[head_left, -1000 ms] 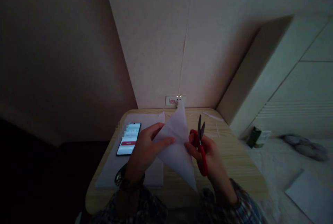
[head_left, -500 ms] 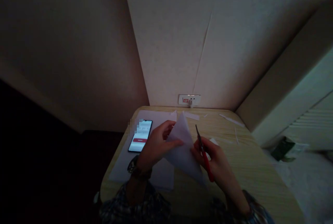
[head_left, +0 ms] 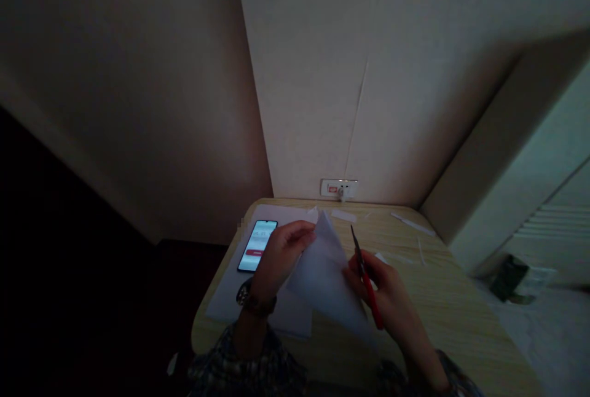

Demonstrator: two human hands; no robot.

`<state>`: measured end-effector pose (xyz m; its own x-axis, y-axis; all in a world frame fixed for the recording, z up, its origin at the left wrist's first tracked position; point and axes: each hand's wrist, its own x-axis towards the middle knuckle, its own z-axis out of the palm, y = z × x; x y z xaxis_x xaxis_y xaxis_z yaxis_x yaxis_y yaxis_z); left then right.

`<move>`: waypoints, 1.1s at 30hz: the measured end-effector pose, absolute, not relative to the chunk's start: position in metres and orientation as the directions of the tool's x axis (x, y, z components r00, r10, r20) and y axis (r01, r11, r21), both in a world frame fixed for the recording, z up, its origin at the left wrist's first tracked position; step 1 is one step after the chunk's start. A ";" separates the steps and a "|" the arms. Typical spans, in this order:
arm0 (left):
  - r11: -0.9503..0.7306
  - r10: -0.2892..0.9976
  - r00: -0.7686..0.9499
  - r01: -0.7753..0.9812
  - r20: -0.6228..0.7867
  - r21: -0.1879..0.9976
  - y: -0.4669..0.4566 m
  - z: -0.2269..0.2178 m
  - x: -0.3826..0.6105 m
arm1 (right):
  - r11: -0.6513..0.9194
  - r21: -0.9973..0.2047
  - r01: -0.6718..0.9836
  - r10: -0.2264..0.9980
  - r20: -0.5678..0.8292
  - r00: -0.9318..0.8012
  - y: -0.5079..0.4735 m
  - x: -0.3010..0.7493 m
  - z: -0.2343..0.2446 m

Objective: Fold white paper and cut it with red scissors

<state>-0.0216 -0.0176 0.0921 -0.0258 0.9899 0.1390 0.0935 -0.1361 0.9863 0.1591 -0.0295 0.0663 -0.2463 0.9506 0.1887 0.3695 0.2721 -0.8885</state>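
Paper (head_left: 325, 268) is hanging between the two hands above the worktop (head_left: 442, 298), its narrow tip pointing toward the wall socket (head_left: 338, 188) and its lower right corner drooping and blurring toward the person. The step in hand is looking like a steadying or adjusting of the paper rather than a cut, since the scissors (head_left: 371, 295) are lying just off its right edge, not across it. Any next move is calling for a secure left-hand grip and some care with the blades so near. The left hand (head_left: 280, 252) is reaching in over the phone's (head_left: 255, 252) right side, palm turned inward, its fingers curled and seemingly pinching the paper's upper left edge; the exact contact is hiding in the dimness. The right hand (head_left: 385, 286) is doing double duty: its fingers are gripping the scissors, blades pointing up and away, while the foremost fingertips are meeting the paper's right edge. Whether they are pinching it, I cannot tell, nor whether the blades, showing nearly edge-on, are parting. Both forearms are angling in from below, with a watch (head_left: 244, 292) circling the left wrist.
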 end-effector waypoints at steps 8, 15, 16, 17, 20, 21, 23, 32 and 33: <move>-0.143 0.990 0.000 0.039 0.143 0.989 -0.019 0.105 -0.006 | 0.278 -0.897 0.345 0.947 0.194 -0.257 -0.034 0.165 0.065; -0.155 0.977 -0.141 0.057 0.162 0.986 -0.017 0.108 -0.001 | 0.268 -0.908 0.322 0.952 0.199 -0.231 -0.036 0.170 0.067; -0.156 0.975 -0.151 0.049 0.162 0.987 -0.017 0.109 -0.001 | 0.270 -0.909 0.319 0.952 0.203 -0.228 -0.035 0.170 0.067; -0.157 0.974 -0.157 0.041 0.162 0.987 -0.017 0.110 -0.001 | 0.272 -0.909 0.315 0.952 0.206 -0.228 -0.035 0.171 0.067; -0.173 0.972 -0.160 0.023 0.175 0.985 -0.018 0.113 0.001 | 0.269 -0.909 0.318 0.950 0.196 -0.241 -0.036 0.171 0.067; -0.183 0.970 -0.161 0.020 0.184 0.983 -0.018 0.114 0.002 | 0.269 -0.905 0.329 0.950 0.193 -0.245 -0.037 0.171 0.068; -0.207 0.964 -0.166 0.014 0.206 0.978 -0.019 0.115 0.003 | 0.271 -0.896 0.351 0.949 0.187 -0.255 -0.037 0.170 0.069; -0.237 0.952 -0.214 -0.074 0.217 0.969 -0.019 0.115 0.008 | 0.285 -0.890 0.356 0.944 0.196 -0.266 -0.037 0.168 0.073; -0.242 0.951 -0.219 -0.079 0.220 0.967 -0.019 0.116 0.008 | 0.290 -0.888 0.357 0.943 0.201 -0.266 -0.037 0.168 0.072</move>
